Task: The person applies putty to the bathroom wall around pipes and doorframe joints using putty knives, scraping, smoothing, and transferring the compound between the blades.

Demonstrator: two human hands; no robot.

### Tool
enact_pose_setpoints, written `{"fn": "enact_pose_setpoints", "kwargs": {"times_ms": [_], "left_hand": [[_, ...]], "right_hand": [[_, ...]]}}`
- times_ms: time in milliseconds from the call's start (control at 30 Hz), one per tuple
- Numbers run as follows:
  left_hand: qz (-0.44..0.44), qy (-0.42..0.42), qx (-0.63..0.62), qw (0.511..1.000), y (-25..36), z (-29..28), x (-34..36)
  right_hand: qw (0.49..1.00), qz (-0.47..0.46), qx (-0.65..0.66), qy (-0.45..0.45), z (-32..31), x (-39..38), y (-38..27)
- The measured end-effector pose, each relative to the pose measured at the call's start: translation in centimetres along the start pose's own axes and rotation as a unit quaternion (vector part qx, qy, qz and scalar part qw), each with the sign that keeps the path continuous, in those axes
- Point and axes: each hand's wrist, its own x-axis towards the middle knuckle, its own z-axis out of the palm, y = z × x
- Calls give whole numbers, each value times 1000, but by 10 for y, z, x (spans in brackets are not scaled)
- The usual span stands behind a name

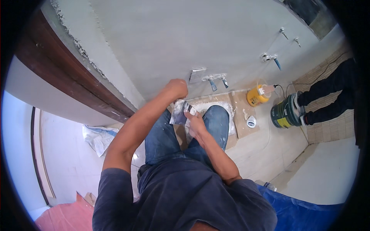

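Near the centre of the frame, the right hand (196,124) grips a grey blade (177,115), while the left hand (178,89), beside the wall (154,42), is curled, its contents hidden. Pipe stubs (213,86) jut out to its right. Toward the frame's right are a yellow bucket (253,97), a green bucket (283,112) and another person's legs (324,87).

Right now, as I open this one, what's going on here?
A person works low at a grey wall. The right hand grips a flat blade smeared with white paste. The left hand is raised toward the wall; whether it holds anything is hidden. Off right are a yellow bucket and a green bucket.
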Motion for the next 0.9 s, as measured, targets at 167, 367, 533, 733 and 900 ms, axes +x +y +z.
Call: {"fn": "enact_pose_setpoints", "kwargs": {"times_ms": [167, 367, 533, 733, 900], "left_hand": [[-9, -26, 36, 999, -6, 17, 11], [-17, 130, -31, 991, -91, 65, 13], [-143, 348, -388, 841, -71, 91, -76], [-113, 187, -836, 503, 9, 81, -134], [-90, 209, -857, 463, 10, 64, -155]], "right_hand": [[990, 93, 62, -86, 0, -18, -13], [977, 106, 102, -154, 9, -55, -45], [943, -255, -215, -19, 7, -89, -99], [725, -586, -351, -92, 30, -85, -81], [648, -573, -475, -162, 35, -86, -80]]}}
